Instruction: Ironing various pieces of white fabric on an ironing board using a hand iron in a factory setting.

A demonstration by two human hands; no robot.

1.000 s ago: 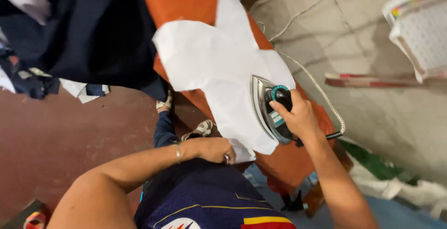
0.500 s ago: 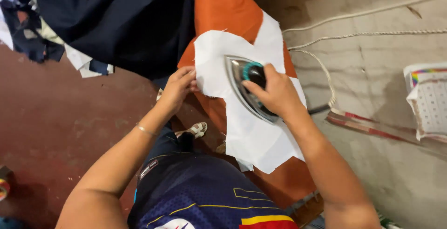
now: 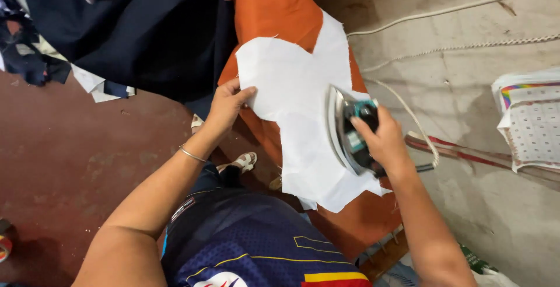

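Ironing white cloth [image 3: 294,112] on orange board [image 3: 274,18].
Right hand [image 3: 382,141]: fingers closed around iron [image 3: 347,132] handle, soleplate resting flat on right part of cloth. Left hand [image 3: 224,103]: fingers nearly straight, thumb and fingertips pinching cloth's left edge. Cord [image 3: 408,118] trailing right across grey floor; dark fabric [image 3: 134,24] piled beside board.

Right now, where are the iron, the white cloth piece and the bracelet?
iron [image 3: 345,130], head view, on its metal body.
white cloth piece [image 3: 291,77], head view, on its flat middle.
bracelet [image 3: 191,154], head view, on the band at the left wrist.
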